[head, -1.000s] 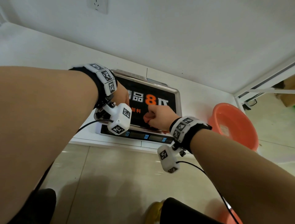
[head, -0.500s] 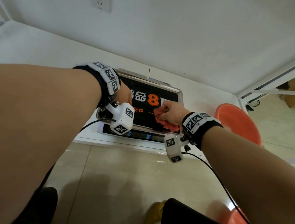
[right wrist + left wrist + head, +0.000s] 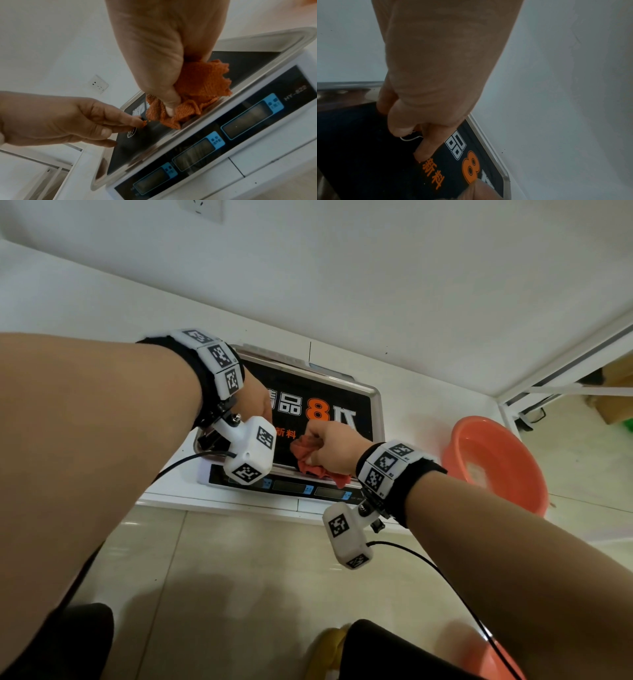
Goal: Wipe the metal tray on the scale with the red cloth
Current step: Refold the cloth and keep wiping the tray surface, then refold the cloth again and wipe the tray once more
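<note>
Right hand (image 3: 334,448) grips the bunched red cloth (image 3: 193,100), fingers curled round it, pressing it onto the tray (image 3: 376,409) near its front edge. Tray sits on the scale (image 3: 257,142), on the white surface (image 3: 411,412). Left hand (image 3: 56,119) rests straight fingertips on the tray's black face, steadying it. Advice: keep that brace firm, sweep flat overlapping strokes toward the rim, and spread the cloth wider for fuller contact.

The red cloth (image 3: 313,455) is orange-red with a ribbed weave. The metal tray (image 3: 376,405) is silver around a black sheet with white and orange lettering. Beside the tray, the basin (image 3: 496,463) is plain orange.
</note>
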The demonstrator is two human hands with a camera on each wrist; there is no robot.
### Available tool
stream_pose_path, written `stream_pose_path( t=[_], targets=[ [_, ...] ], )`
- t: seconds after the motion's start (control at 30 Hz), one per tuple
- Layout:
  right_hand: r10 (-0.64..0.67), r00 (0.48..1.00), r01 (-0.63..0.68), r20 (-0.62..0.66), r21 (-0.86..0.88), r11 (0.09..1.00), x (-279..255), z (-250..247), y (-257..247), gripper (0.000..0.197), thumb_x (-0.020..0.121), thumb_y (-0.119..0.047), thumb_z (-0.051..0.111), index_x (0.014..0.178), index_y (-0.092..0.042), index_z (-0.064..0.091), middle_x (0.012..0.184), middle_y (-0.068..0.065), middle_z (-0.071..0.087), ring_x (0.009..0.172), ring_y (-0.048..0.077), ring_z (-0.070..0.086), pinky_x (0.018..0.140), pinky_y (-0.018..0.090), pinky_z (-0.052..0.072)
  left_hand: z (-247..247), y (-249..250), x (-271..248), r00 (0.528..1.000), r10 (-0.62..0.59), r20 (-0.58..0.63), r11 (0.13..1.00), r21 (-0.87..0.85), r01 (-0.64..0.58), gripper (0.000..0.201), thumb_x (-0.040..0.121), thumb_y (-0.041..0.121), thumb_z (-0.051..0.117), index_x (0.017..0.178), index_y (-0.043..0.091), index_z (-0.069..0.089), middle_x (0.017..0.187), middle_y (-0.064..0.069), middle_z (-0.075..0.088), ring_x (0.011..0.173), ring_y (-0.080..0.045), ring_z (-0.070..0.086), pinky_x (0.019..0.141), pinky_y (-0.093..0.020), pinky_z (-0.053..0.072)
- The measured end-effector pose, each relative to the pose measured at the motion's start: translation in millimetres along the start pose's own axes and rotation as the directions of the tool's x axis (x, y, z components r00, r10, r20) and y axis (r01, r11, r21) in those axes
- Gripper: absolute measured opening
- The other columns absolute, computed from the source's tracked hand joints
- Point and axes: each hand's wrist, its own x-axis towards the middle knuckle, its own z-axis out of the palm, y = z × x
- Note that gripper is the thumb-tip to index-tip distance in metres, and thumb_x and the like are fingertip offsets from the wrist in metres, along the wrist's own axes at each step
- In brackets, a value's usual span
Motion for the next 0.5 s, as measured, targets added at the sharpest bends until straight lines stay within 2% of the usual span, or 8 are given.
stream_pose_path(
  t=[0.03, 0.1, 0.17, 0.23, 0.3, 0.33, 0.4, 0.5],
  targets=[
    [-0.014, 1.0, 0.014, 0.011, 0.001, 1.0, 0, 0, -1, 0.016, 0.094, -0.008, 0.062, 0.102, -0.019, 0.054, 0.099, 0.004, 0.061, 0.072, 0.018, 0.062, 0.052, 0.025, 0.052, 0, 0, -1, 1.0, -0.001, -0.001, 1.0, 0.0, 0.001, 0.043, 0.098, 0.005, 0.041, 0.14, 0.012, 0.047, 0.139, -0.009, 0.05, 0.116, -0.023, 0.052, 0.081, -0.018, 0.041],
    [-0.042, 0.998, 0.042, 0.042, 0.007, 0.999, 2, 1, -3, 0.016, 0.094, -0.009, 0.062, 0.106, -0.018, 0.054, 0.098, 0.006, 0.062, 0.063, 0.016, 0.06, 0.047, 0.022, 0.05, 0, -1, -2, 1.0, -0.006, -0.008, 1.0, -0.008, 0.006, 0.042, 0.097, 0.007, 0.042, 0.138, 0.015, 0.05, 0.137, -0.007, 0.052, 0.103, -0.015, 0.05, 0.087, -0.022, 0.042],
    [-0.069, 0.994, 0.066, 0.084, 0.031, 0.997, 4, 1, -5, 0.017, 0.094, -0.011, 0.063, 0.101, -0.023, 0.053, 0.097, 0.004, 0.063, 0.059, 0.014, 0.061, 0.046, 0.023, 0.051, 0, -1, -1, 1.0, -0.003, -0.005, 0.999, -0.041, 0.002, 0.042, 0.096, 0.006, 0.043, 0.136, 0.015, 0.052, 0.134, -0.007, 0.054, 0.097, -0.012, 0.051, 0.085, -0.022, 0.045],
    [-0.096, 0.987, 0.093, 0.127, 0.027, 0.995, 8, 0, -9, 0.019, 0.093, -0.015, 0.064, 0.098, -0.029, 0.052, 0.1, 0.001, 0.063, 0.073, 0.014, 0.065, 0.06, 0.029, 0.059, 0, -2, -1, 1.0, 0.004, -0.004, 0.998, -0.07, -0.004, 0.041, 0.096, 0.005, 0.042, 0.135, 0.014, 0.054, 0.127, -0.007, 0.058, 0.086, -0.01, 0.053, 0.076, -0.019, 0.045],
    [-0.103, 0.982, 0.1, 0.155, 0.027, 0.995, 13, -1, -11, 0.021, 0.091, -0.019, 0.066, 0.094, -0.034, 0.053, 0.103, -0.002, 0.064, 0.089, 0.018, 0.066, 0.078, 0.038, 0.061, -1, -1, -3, 1.0, 0.008, -0.005, 0.998, -0.057, -0.008, 0.041, 0.097, 0.005, 0.042, 0.135, 0.015, 0.054, 0.113, -0.003, 0.058, 0.077, -0.007, 0.051, 0.074, -0.019, 0.044],
    [-0.106, 0.98, 0.099, 0.167, 0.049, 0.994, 15, -2, -12, 0.021, 0.091, -0.019, 0.067, 0.092, -0.034, 0.053, 0.104, -0.001, 0.065, 0.093, 0.021, 0.067, 0.083, 0.043, 0.061, -2, -1, -3, 1.0, 0.01, -0.004, 0.999, -0.045, -0.01, 0.042, 0.096, 0.005, 0.042, 0.135, 0.016, 0.054, 0.109, 0.0, 0.056, 0.075, -0.006, 0.051, 0.074, -0.019, 0.045],
    [-0.11, 0.973, 0.08, 0.204, 0.15, 0.986, 19, -4, -11, 0.02, 0.088, -0.016, 0.068, 0.092, -0.032, 0.057, 0.108, 0.004, 0.068, 0.099, 0.027, 0.069, 0.086, 0.052, 0.059, -2, -4, -4, 1.0, 0.018, 0.0, 0.999, -0.039, -0.018, 0.044, 0.094, 0.005, 0.044, 0.135, 0.019, 0.054, 0.106, 0.003, 0.055, 0.083, -0.008, 0.053, 0.079, -0.021, 0.044],
    [-0.142, 0.959, 0.031, 0.245, 0.41, 0.911, 23, -9, -3, 0.022, 0.089, -0.008, 0.066, 0.101, -0.025, 0.059, 0.113, 0.012, 0.067, 0.103, 0.032, 0.069, 0.09, 0.054, 0.057, -2, -8, -5, 1.0, 0.026, 0.0, 0.998, -0.052, -0.026, 0.045, 0.093, 0.006, 0.047, 0.135, 0.02, 0.054, 0.105, 0.004, 0.057, 0.094, -0.01, 0.052, 0.085, -0.023, 0.042]
  ],
)
